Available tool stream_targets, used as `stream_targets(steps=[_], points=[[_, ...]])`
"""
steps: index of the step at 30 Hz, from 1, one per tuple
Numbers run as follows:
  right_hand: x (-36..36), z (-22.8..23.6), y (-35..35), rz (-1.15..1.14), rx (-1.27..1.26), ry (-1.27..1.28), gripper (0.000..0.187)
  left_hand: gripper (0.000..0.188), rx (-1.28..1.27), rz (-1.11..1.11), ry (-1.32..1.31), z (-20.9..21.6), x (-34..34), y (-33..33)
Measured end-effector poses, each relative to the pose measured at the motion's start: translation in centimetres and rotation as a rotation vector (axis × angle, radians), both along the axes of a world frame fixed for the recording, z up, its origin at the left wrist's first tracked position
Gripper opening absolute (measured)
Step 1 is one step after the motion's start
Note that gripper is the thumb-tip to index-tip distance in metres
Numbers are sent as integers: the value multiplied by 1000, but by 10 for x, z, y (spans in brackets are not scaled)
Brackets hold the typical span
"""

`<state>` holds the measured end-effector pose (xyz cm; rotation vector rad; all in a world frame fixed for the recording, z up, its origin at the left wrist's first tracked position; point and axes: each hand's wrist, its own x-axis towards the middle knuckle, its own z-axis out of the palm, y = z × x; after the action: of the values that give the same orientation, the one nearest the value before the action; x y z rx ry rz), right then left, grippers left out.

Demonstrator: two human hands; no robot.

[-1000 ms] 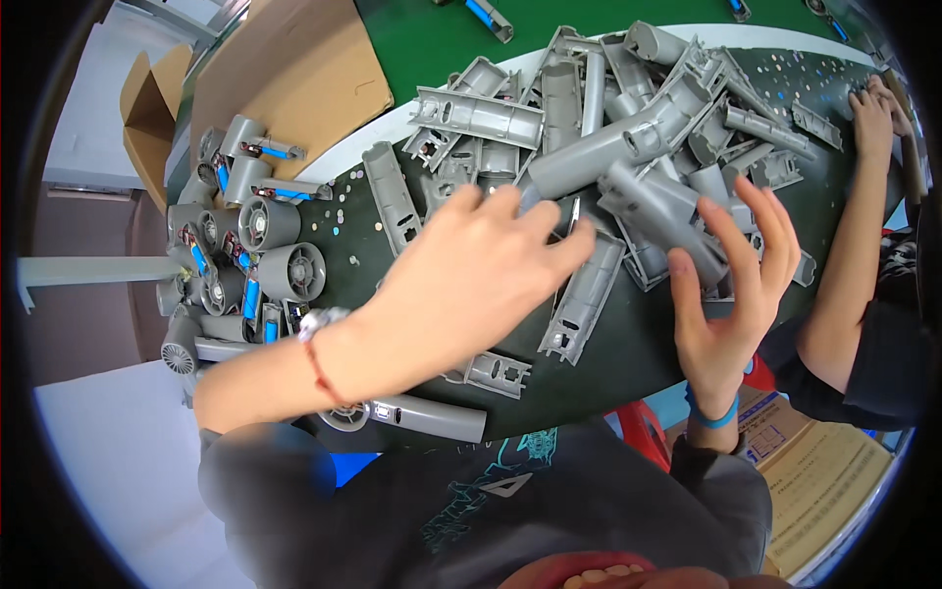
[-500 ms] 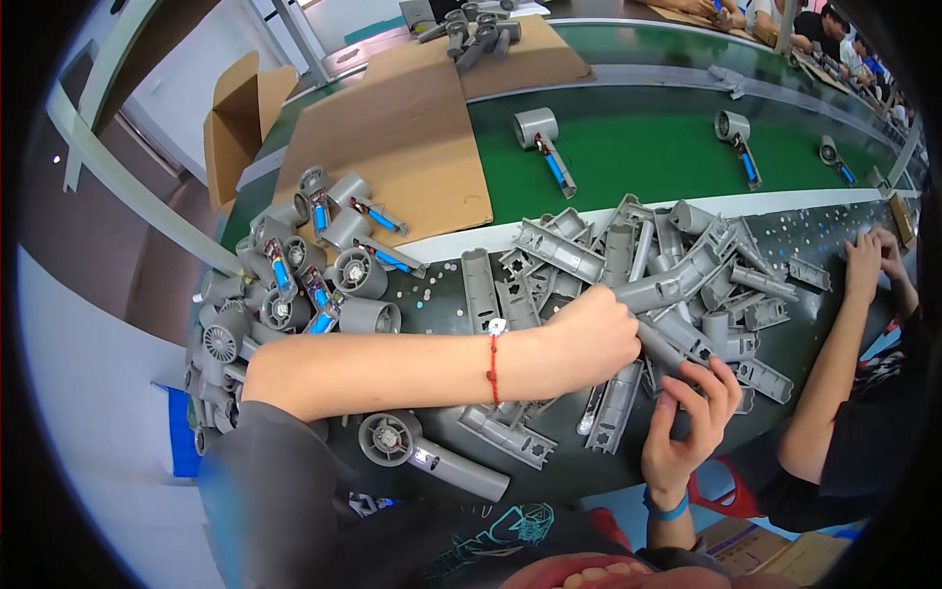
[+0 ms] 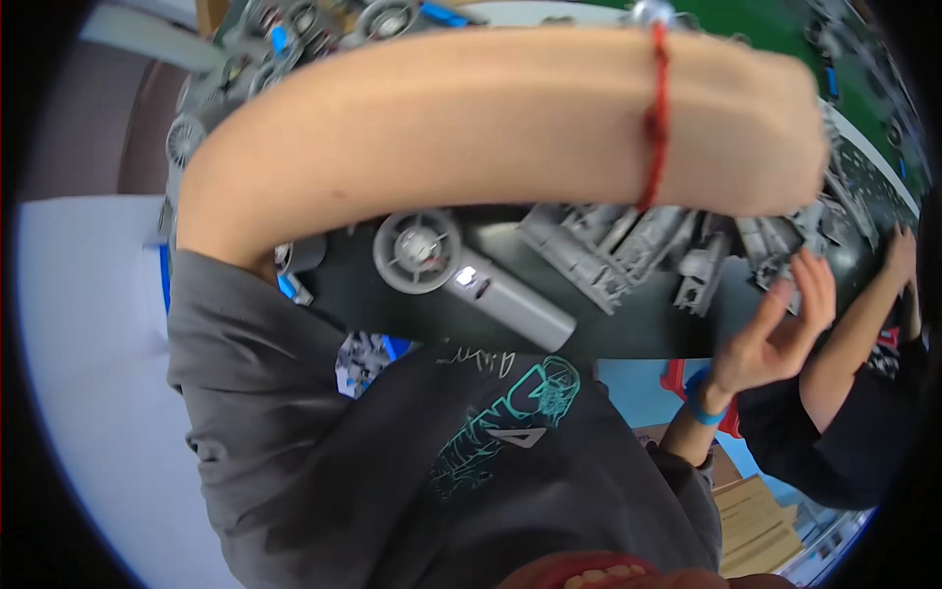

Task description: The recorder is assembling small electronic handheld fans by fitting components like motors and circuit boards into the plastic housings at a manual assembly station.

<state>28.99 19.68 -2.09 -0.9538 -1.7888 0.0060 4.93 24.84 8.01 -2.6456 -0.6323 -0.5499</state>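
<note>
By grey casings (image 3: 577,257), left hand (image 3: 751,128) with grip hidden, right hand (image 3: 778,329) loosely spread

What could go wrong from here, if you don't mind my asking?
The handheld fan lies close to the near edge of the dark tabletop, so a brush from the dark shirt might knock it off.
The left hand is stretched out toward the loose gray shells, and the red string bracelet could catch on one.
The left forearm hides part of the table, so parts there might be bumped unseen.
</note>
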Motion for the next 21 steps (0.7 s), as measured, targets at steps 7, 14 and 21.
stream_targets(steps=[7,14,21], points=[[-54,24,-25,336,-409,245,43,19,-440,-154,-338,-40,-47,-50],[-44,-1,-43,679,-946,570,34,27,-770,-447,-777,-71,-59,-80],[-85,10,-57,318,-679,453,30,34,-429,79,-607,-1,-74,-150]])
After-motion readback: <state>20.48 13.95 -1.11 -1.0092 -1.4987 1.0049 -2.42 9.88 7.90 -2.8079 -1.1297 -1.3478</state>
